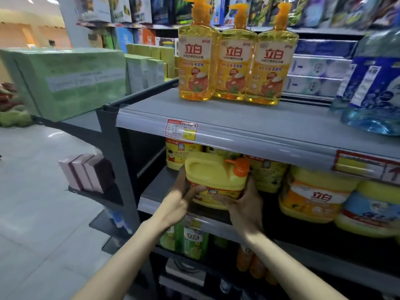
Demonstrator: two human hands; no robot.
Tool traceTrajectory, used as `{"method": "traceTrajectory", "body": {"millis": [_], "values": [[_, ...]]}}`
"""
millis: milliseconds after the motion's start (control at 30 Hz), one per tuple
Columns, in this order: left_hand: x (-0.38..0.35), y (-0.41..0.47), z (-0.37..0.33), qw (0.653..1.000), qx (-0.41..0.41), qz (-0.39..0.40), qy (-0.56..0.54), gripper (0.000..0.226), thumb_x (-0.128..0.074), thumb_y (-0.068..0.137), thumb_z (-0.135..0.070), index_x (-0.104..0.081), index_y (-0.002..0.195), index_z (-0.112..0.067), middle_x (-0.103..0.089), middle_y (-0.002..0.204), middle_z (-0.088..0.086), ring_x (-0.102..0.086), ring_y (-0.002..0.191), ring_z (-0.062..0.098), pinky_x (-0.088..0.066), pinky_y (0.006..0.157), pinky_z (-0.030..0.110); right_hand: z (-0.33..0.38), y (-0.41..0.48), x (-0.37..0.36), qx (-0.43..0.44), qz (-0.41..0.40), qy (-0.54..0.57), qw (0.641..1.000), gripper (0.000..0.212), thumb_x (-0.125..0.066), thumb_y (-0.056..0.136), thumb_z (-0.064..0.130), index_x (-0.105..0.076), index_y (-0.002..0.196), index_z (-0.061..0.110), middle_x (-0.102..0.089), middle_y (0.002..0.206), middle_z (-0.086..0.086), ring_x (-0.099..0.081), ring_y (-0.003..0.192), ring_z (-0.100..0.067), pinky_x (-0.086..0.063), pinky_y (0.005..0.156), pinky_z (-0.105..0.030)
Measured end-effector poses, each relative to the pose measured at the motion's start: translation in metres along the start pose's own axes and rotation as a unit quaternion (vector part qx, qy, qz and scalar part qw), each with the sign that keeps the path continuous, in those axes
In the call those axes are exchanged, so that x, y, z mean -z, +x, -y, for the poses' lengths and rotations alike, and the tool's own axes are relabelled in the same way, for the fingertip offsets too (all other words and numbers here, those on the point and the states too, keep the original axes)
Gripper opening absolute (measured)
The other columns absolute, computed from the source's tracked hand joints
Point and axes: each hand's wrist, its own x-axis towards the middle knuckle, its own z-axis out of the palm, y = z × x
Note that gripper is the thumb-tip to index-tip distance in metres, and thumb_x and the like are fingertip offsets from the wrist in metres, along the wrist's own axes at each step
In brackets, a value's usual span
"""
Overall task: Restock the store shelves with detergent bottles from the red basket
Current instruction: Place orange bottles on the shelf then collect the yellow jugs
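Both hands grasp a yellow detergent jug (213,174): the left hand (178,202) wraps its fingers round the jug's left side, and the right hand (245,204) clasps the right side just below the orange cap (239,166). The jug stands upright, handle on top, at the front edge of the grey middle shelf (160,185); whether its base rests on the shelf cannot be told.

Just behind it, more yellow jugs (268,172) sit deeper on the same shelf, with larger yellow detergent tubs (313,198) to the right. On the upper shelf (216,118) three amber pump bottles (237,61) stand side by side, touching, above a red-and-yellow price tag (181,129) on the shelf edge. A big blue bottle (372,83) stands at the far right. Below the hands, green bottles (192,241) fill the lower shelf. Pale green boxes (71,81) and pink boxes (86,172) occupy the end rack at left.
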Motion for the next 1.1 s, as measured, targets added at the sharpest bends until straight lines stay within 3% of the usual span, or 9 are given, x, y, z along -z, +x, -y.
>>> {"method": "traceTrajectory", "body": {"millis": [100, 333, 433, 633, 733, 833, 933, 1033, 1100], "values": [[0.000, 0.006, 0.006, 0.999, 0.000, 0.017, -0.030, 0.063, -0.064, 0.104, -0.020, -0.032, 0.158, -0.020, -0.055, 0.151, -0.008, -0.053, 0.139, 0.002, -0.046, 0.113, 0.025, -0.002, 0.000, -0.005, -0.003, -0.008, -0.009, 1.000, 0.083, -0.100, 0.063, 0.033, -0.055, 0.132, 0.035, -0.074, 0.117, 0.016, -0.071, 0.105, -0.008, -0.060, 0.090, -0.041], [-0.011, 0.017, 0.009, 0.996, 0.032, -0.025, -0.074, 0.075, -0.073, 0.096, -0.048, -0.038, 0.160, -0.031, -0.061, 0.146, -0.018, -0.057, 0.132, -0.005, -0.048, 0.107, 0.022, -0.002, 0.001, -0.007, -0.012, 0.014, -0.024, 1.000, 0.086, -0.089, 0.071, 0.061, -0.046, 0.143, 0.040, -0.071, 0.129, 0.016, -0.071, 0.115, -0.012, -0.060, 0.095, -0.047], [-0.018, 0.016, 0.012, 0.996, 0.031, -0.045, -0.072, 0.064, -0.068, 0.099, -0.043, -0.041, 0.157, -0.037, -0.062, 0.141, -0.024, -0.054, 0.122, -0.021, -0.047, 0.097, 0.007, 0.001, 0.001, -0.011, -0.023, 0.012, -0.025, 0.999, 0.092, -0.083, 0.075, 0.066, -0.041, 0.151, 0.036, -0.070, 0.133, 0.010, -0.071, 0.117, -0.017, -0.060, 0.097, -0.048], [-0.013, -0.010, 0.030, 0.993, 0.087, 0.016, -0.072, 0.068, -0.065, 0.100, -0.049, -0.037, 0.161, -0.042, -0.057, 0.153, -0.018, -0.054, 0.141, 0.005, -0.048, 0.116, 0.045, -0.013, -0.023, -0.014, -0.050, 0.046, -0.059, 0.996, 0.096, -0.075, 0.092, 0.038, -0.016, 0.169, 0.035, -0.061, 0.151, -0.001, -0.063, 0.133, -0.026, -0.052, 0.108, -0.047], [-0.015, -0.021, 0.038, 0.992, 0.103, 0.018, -0.066, 0.064, -0.067, 0.102, -0.012, -0.046, 0.154, -0.043, -0.064, 0.143, -0.022, -0.060, 0.132, -0.002, -0.054, 0.110, 0.036, -0.025, -0.041, -0.008, -0.065, 0.088, -0.048, 0.993, 0.098, -0.069, 0.088, 0.047, -0.010, 0.166, 0.050, -0.046, 0.164, 0.008, -0.050, 0.147, -0.017, -0.046, 0.117, -0.050], [-0.022, -0.027, 0.046, 0.992, 0.096, 0.014, -0.076, 0.068, -0.066, 0.100, 0.001, -0.047, 0.157, -0.031, -0.067, 0.141, -0.016, -0.063, 0.129, 0.002, -0.056, 0.105, 0.029, -0.032, -0.048, -0.006, -0.070, 0.104, -0.058, 0.990, 0.097, -0.072, 0.092, 0.043, -0.011, 0.166, 0.049, -0.039, 0.168, 0.012, -0.042, 0.151, -0.012, -0.041, 0.122, -0.043], [-0.028, -0.026, 0.052, 0.994, 0.094, -0.009, -0.051, 0.071, -0.071, 0.096, -0.012, -0.044, 0.160, -0.029, -0.065, 0.140, -0.018, -0.064, 0.127, -0.001, -0.058, 0.099, 0.024, -0.031, -0.047, -0.012, -0.062, 0.094, -0.058, 0.992, 0.100, -0.066, 0.084, 0.058, -0.009, 0.166, 0.051, -0.037, 0.169, 0.013, -0.039, 0.154, -0.012, -0.041, 0.123, -0.045], [-0.028, -0.021, 0.052, 0.992, 0.110, -0.004, -0.059, 0.068, -0.065, 0.088, -0.028, -0.050, 0.154, -0.032, -0.068, 0.137, -0.018, -0.067, 0.119, -0.004, -0.059, 0.095, 0.026, -0.038, -0.038, -0.019, -0.066, 0.098, -0.055, 0.991, 0.105, -0.063, 0.079, 0.065, -0.007, 0.167, 0.049, -0.047, 0.164, 0.007, -0.050, 0.147, -0.018, -0.047, 0.117, -0.049], [-0.027, -0.010, 0.048, 0.991, 0.113, 0.005, -0.065, 0.058, -0.066, 0.089, -0.026, -0.055, 0.145, -0.037, -0.072, 0.128, -0.019, -0.068, 0.106, -0.012, -0.057, 0.085, 0.015, -0.038, -0.029, -0.020, -0.072, 0.098, -0.074, 0.990, 0.110, -0.059, 0.075, 0.066, -0.008, 0.169, 0.041, -0.058, 0.154, -0.001, -0.060, 0.136, -0.025, -0.051, 0.111, -0.050]]}}
